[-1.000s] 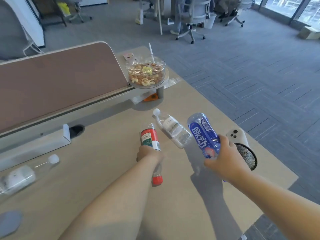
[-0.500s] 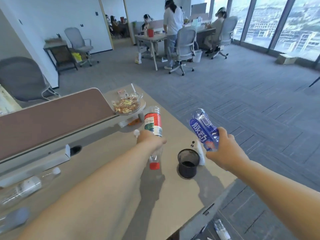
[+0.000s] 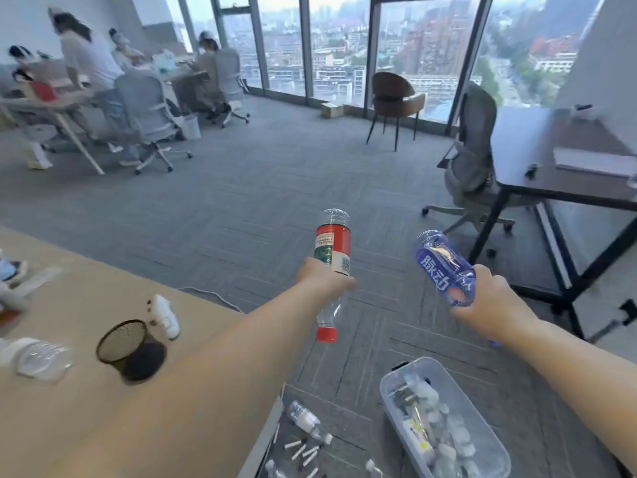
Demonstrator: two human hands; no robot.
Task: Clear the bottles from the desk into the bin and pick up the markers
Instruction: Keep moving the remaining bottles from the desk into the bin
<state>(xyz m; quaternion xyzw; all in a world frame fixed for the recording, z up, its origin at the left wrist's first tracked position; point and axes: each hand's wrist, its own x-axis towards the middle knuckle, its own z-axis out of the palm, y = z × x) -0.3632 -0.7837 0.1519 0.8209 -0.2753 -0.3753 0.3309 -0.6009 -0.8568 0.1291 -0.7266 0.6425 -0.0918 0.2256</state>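
My left hand grips a red-labelled bottle upside down, its red cap pointing at the floor. My right hand holds a blue-labelled bottle, base tilted up and left. Both bottles hang over the carpet, past the desk edge. A clear plastic bin holding several bottles sits on the floor below and between my arms. Several white markers and a small bottle lie on the floor beside the desk. One clear bottle lies on the desk at the left.
A black mesh pen cup and a white controller rest near the desk's right edge. A dark table and a grey office chair stand to the right. People work at a far table on the left.
The view has swung right, away from the desk toward the floor. Both hands have carried their bottles out past the desk edge, and the bin and floor markers have come into sight.
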